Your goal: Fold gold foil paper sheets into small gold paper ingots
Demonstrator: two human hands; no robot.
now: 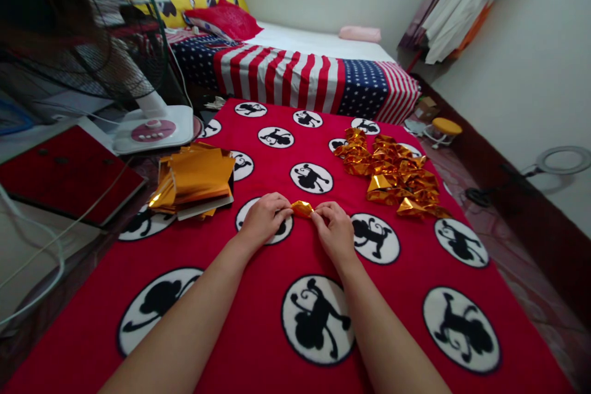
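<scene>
A small piece of folded gold foil paper [302,208], shiny and pointed at its ends, is held between my two hands just above the red cloth. My left hand [265,217] pinches its left end with thumb and fingers. At the opposite end, my right hand [335,226] pinches the other tip. To the left lies a stack of flat gold foil sheets [201,173], uneven at the edges. On the right, a heap of folded gold foil pieces [397,169] spreads across the cloth.
The red cloth [258,338] with monkey prints covers the surface. A white fan [157,129] stands at the left beside a dark red panel [69,166]. Behind is a bed with a striped cover [286,74]. A yellow-topped stool [446,127] is on the floor at right.
</scene>
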